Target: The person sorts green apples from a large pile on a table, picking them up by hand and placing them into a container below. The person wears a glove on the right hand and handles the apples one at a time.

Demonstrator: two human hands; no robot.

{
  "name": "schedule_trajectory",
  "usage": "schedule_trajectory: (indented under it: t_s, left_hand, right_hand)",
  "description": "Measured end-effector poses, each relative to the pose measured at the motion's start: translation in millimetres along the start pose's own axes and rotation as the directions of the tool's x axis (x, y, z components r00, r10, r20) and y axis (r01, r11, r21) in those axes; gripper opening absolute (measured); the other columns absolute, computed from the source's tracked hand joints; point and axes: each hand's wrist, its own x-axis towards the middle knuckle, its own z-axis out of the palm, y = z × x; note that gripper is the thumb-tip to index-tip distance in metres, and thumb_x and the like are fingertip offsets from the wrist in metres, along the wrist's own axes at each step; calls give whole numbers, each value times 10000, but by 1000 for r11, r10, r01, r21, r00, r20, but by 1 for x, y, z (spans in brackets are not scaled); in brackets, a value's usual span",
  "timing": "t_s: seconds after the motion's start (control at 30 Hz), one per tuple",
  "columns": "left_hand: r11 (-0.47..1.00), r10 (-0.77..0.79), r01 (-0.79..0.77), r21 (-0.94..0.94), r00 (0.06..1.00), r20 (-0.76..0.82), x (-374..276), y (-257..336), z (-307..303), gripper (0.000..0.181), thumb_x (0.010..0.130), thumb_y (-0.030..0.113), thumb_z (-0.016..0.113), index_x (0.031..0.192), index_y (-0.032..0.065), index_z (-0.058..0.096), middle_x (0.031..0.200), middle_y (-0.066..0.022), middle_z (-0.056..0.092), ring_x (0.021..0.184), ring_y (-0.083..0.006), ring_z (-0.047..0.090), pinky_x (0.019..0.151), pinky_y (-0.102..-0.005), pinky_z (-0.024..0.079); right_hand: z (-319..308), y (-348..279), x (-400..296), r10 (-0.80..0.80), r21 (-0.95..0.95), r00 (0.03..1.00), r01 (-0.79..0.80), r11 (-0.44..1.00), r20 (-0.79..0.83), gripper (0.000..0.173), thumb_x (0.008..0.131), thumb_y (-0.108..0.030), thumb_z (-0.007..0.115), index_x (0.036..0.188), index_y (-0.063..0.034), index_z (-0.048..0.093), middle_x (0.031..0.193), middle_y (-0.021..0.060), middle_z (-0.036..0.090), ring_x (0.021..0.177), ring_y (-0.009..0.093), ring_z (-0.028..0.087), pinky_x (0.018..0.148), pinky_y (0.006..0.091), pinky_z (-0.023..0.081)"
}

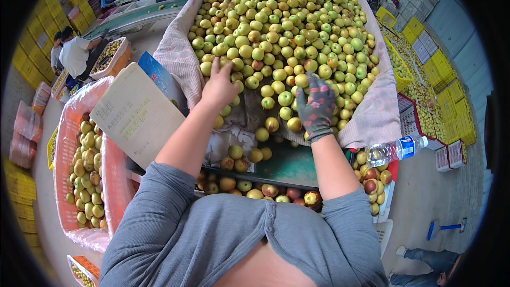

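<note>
A large heap of yellow-green jujubes [279, 20] fills a cloth-lined sorting bin in front of me. My left hand [218, 85] is bare and rests at the heap's near left side, fingers spread against the fruit. On the right, my right hand [316, 105] wears a dark glove with a pink flower print. Its thumb and fingers are apart, touching jujubes at the lower edge of the heap. Loose jujubes lie between the hands, some on a green surface [289, 163] below. Browner, redder fruit [255, 192] sits in a trough against my body.
An open notebook [137, 115] bearing writing lies left, beside a plastic-lined orange crate [81, 223] of jujubes. A plastic bottle [396, 151] lies at the right over more fruit. Yellow crates [444, 71] stand farther right. Other people, one in a white shirt [74, 54], are around the bin.
</note>
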Motion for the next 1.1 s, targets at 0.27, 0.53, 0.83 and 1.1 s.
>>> schedule_trajectory:
  t_s: [0.27, 0.53, 0.83, 1.1]
  left_hand:
    - [947, 314, -294, -128, 929, 196, -28, 17, -1, 450, 770, 141, 591, 1217, 107, 627, 1216, -148, 618, 1096, -295, 609, 938, -371, 484]
    - [973, 218, -205, 101, 965, -143, 80, 37, -21, 342, 860, 144, 488, 1162, 118, 646, 1146, -133, 647, 1040, -299, 632, 875, -403, 509]
    - [849, 105, -234, 474, 953, 283, 136, 39, -4, 562, 841, 340, 618, 1355, 151, 492, 1281, -148, 563, 1156, -335, 568, 955, -418, 478]
    - [978, 100, -153, 142, 939, 328, 104, 23, -11, 488, 842, 369, 648, 1265, 152, 540, 1124, -169, 650, 1029, -314, 631, 897, -405, 485]
  right_hand:
    - [10, 2, -12, -171, -95, 955, 198, 976, 241, 634, 912, -468, 509, 1433, -121, 411, 1487, 198, 348, 1412, 343, 262, 1169, 500, 126]
    - [6, -15, -18, -352, 185, 892, 309, 933, 285, 525, 900, -448, 543, 1280, -86, 568, 1358, 150, 511, 1301, 314, 435, 1135, 451, 256]
    - [0, -5, -9, -38, -31, 976, 46, 998, 215, 674, 868, -503, 577, 1409, -120, 454, 1470, 161, 371, 1391, 436, 237, 1144, 509, 231]
    - [6, 5, -11, -157, 174, 980, 134, 975, 122, 673, 856, -396, 634, 1434, -135, 408, 1487, 159, 338, 1360, 375, 323, 1135, 467, 278]
